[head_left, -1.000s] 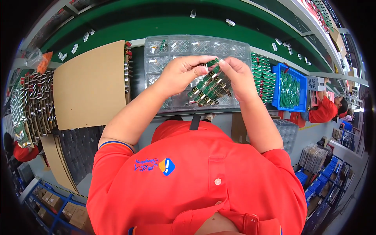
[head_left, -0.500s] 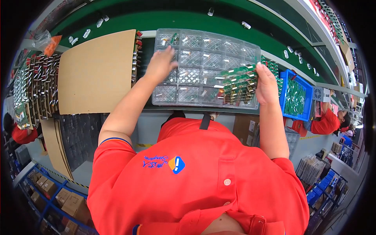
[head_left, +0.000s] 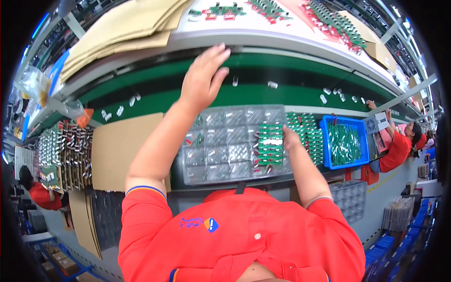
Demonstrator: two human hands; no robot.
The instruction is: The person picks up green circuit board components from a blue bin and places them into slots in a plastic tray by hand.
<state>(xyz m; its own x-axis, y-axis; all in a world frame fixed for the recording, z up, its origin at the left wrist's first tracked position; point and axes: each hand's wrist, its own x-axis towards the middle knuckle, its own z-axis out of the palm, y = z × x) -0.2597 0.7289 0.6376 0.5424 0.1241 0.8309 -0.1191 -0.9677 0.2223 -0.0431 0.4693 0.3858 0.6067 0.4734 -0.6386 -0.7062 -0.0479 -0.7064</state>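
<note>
My left hand reaches out over the green conveyor belt, fingers stretched and holding nothing. Below it lies a clear plastic tray divided into square compartments, several with small parts inside. My right hand grips the right edge of a panel of green circuit boards, its fingers partly hidden. The panel covers the right part of the tray; whether it rests on the tray I cannot tell.
More green circuit boards lie right of the tray, beside a blue bin of thin green strips. A cardboard sheet lies left. Small clear pieces dot the belt. Beyond is a shelf with stacked cardboard. A co-worker sits far right.
My left hand has moved from above the tray to over the belt, farther away. My right hand still holds the board panel, now seen flatter. The view has tilted up, showing the shelf.
</note>
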